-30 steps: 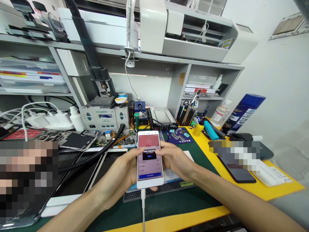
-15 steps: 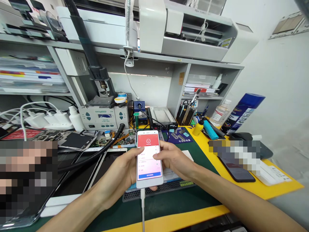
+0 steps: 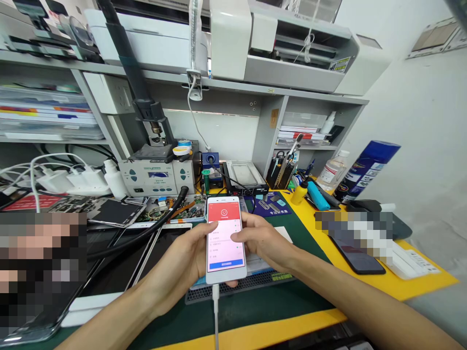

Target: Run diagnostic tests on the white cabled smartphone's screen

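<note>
A white smartphone (image 3: 225,243) is held upright over the green mat, its screen lit with a red banner, a sad-face icon, a list and a blue button. My left hand (image 3: 189,253) is closed on the phone's left side, thumb resting over the screen's edge. From the right, my right hand (image 3: 264,240) grips the other side, with its thumb over the middle of the list. Most fingers of both hands are hidden behind the phone. A white charging cable (image 3: 216,301) is plugged into its bottom end and runs down toward the bottom of the view.
A green mat (image 3: 284,311) with yellow borders covers the bench. At left lie dark screens (image 3: 171,248) and a black hose (image 3: 138,238). Behind stand a hot-air station (image 3: 155,177) and a tool holder (image 3: 280,172). A black phone (image 3: 359,253) and a blue spray can (image 3: 367,170) are right.
The list on the screen has shifted slightly, and small green marks have appeared along its right side. Both hands keep their hold on the smartphone.
</note>
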A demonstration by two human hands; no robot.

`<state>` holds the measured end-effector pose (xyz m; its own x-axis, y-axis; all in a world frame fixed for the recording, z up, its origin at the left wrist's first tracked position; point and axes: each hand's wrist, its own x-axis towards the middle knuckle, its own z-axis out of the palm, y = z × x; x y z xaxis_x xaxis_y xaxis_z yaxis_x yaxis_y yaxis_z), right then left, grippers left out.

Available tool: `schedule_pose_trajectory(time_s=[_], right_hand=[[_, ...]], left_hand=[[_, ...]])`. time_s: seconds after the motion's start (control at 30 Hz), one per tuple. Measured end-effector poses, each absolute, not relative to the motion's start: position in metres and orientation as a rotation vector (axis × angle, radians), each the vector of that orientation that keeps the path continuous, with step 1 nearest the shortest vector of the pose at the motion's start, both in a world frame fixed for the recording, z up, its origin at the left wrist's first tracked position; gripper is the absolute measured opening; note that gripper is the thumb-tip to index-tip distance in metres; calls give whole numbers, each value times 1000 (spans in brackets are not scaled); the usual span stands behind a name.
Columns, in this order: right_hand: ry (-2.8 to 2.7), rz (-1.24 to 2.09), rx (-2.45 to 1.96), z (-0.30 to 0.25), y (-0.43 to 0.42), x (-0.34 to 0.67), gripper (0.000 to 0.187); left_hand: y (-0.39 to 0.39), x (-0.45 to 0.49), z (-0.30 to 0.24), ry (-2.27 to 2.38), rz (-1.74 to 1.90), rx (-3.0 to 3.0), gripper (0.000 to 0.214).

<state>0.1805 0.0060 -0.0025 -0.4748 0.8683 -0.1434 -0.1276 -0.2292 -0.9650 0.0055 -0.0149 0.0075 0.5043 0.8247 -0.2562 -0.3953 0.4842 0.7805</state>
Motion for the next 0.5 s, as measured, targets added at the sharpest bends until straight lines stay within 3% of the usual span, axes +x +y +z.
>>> schedule_pose_trajectory(time_s=[0.5], right_hand=[[-1327,1773,-940,-4,7,180,33]], left_hand=[[-17,6,10,698,806,747,54]])
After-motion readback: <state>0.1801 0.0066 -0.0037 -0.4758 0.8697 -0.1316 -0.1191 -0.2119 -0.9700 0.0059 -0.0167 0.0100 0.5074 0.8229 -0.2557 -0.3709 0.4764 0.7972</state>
